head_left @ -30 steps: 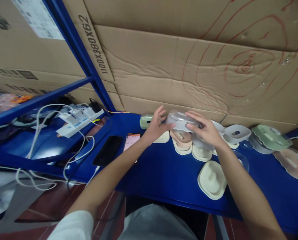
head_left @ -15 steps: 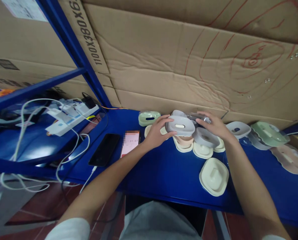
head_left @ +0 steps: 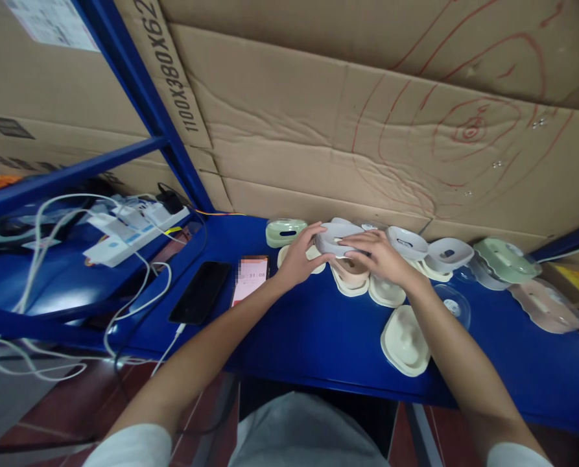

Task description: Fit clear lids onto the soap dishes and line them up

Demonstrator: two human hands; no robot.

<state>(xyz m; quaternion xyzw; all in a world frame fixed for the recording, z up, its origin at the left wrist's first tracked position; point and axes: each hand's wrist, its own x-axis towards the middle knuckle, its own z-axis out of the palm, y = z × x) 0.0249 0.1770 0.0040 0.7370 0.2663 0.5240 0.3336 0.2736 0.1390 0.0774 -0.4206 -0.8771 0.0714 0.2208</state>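
Note:
My left hand [head_left: 301,258] grips a light grey oval soap dish [head_left: 329,244] by its left end, thumb at the front and fingers at the back. Across the dish's right part lie the fingers of my right hand [head_left: 374,251], covering some of its slot. Both hands hold it above a pinkish dish [head_left: 351,275] that sits on a cream base. Just right of that is another cream base [head_left: 387,292], partly under my right hand. A cream piece with a raised middle [head_left: 406,342] lies nearer the front edge, partly behind my right forearm.
Two grey dishes [head_left: 449,254] stand right of my hands. Farther right are a green dish [head_left: 506,259] and a pinkish one [head_left: 546,305] with clear covers. A clear lid [head_left: 452,306] lies beside my right forearm. Leftward are a green dish [head_left: 286,232], a lit phone [head_left: 251,279] and a dark phone [head_left: 200,292].
My right hand has moved left onto the dish in my left hand. A grey dish that was beneath my right hand now appears farther back, beside another grey one. The view has shifted slightly.

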